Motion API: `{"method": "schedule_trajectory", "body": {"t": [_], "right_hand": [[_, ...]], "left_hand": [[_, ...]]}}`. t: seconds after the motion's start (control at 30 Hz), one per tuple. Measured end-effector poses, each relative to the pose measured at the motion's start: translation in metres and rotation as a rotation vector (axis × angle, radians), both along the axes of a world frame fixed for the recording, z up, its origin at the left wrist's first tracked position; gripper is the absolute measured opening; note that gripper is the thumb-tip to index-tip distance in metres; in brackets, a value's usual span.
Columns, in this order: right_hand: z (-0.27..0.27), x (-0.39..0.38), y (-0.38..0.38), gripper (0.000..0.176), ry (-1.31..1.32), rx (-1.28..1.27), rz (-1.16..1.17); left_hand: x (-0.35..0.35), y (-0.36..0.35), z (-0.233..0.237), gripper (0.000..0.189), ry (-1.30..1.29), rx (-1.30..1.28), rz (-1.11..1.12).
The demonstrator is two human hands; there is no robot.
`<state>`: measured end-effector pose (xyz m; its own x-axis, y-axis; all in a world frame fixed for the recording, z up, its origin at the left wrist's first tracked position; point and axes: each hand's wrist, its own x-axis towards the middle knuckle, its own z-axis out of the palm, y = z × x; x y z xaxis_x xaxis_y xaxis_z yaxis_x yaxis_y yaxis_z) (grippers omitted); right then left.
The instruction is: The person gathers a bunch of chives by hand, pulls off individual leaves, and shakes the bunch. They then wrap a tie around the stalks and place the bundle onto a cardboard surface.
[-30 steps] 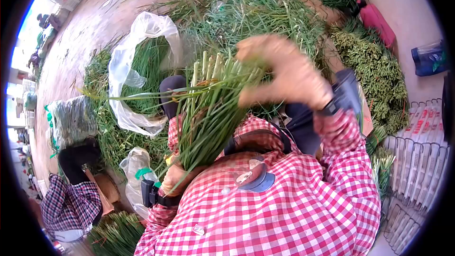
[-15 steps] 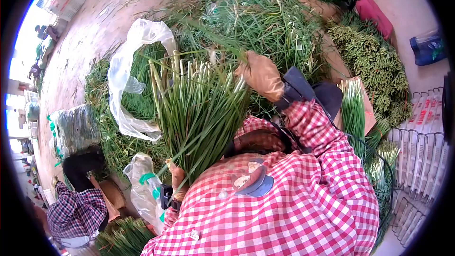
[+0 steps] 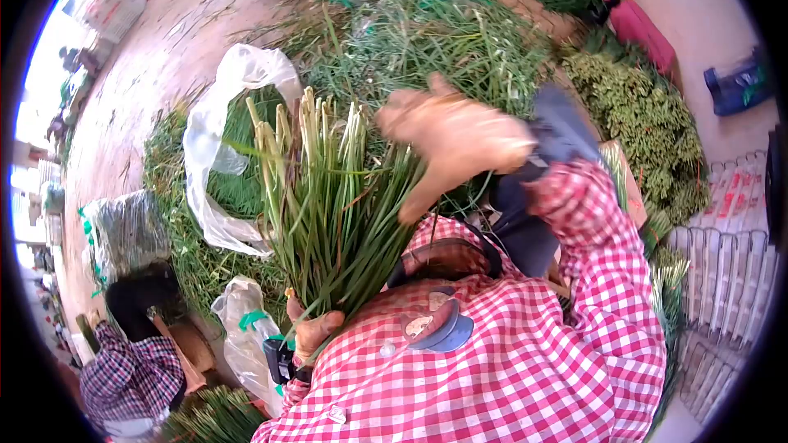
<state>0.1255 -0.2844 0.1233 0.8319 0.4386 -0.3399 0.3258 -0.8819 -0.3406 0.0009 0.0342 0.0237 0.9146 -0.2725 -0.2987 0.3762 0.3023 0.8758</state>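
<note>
My left hand [image 3: 318, 330] is closed round the leafy lower end of a bunch of long green stalks [image 3: 328, 221], low against my checked shirt. The bunch fans upward, its pale cut ends at the top and some brownish blades among the green. Beside its upper right part is my gloved right hand [image 3: 455, 135], blurred by motion. The right fingers are spread, with the thumb pointing down along the leaves and nothing in the grasp. Just left of the bunch lies a clear plastic bag [image 3: 209, 148] with fine green leaves showing in its opening.
A heap of loose green leaves [image 3: 460, 49] spreads in front of me. Piled bundles [image 3: 640, 115] lie to the right, near white crates [image 3: 722, 279]. At lower left sits another person in a checked shirt [image 3: 131, 377], near a wrapped bale [image 3: 127, 230].
My right hand was closed on a few thin blades at the bunch's right; now it is spread and farther left and lower, without them. The left hand keeps its hold.
</note>
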Motion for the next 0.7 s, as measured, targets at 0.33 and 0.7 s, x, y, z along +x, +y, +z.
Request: {"method": "schedule_trajectory", "body": {"t": [0.33,0.7], "right_hand": [[-0.079,0.022,0.012,0.044,-0.118,0.319,-0.601],[-0.175,0.032,-0.16,0.039,-0.415,-0.166,-0.55]], "left_hand": [[-0.014,0.054,-0.098,0.101,-0.05,0.165,0.102],[-0.016,0.047,-0.081,0.097,-0.002,0.14,0.092]]}}
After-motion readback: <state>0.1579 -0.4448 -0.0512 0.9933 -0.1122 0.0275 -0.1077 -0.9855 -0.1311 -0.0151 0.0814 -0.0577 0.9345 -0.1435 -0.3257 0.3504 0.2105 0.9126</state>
